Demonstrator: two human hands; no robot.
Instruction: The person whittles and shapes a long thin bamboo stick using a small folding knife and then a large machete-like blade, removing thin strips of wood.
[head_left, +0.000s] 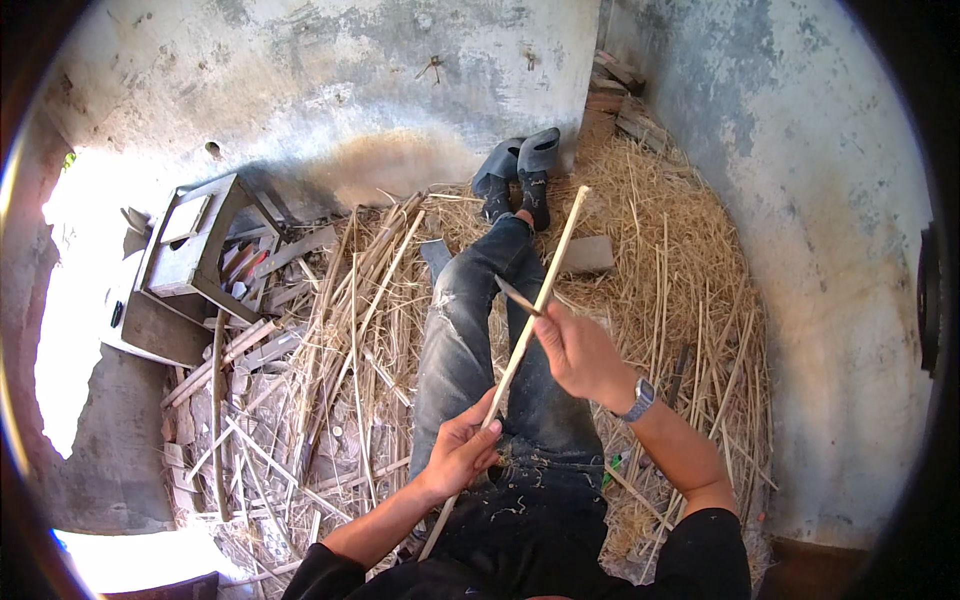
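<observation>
While seated in straw, gripping long pale stick slantwise over lap: left hand wrapped low to steady, right hand pinching probably a small blade against it, seemingly for shaving.

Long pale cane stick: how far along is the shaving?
Done: pale curled shavings litter the dark lap. In hand: left hand grips the long pale cane stick low while right hand sets a small blade against it. Left: unworked canes heaped on the straw.
</observation>
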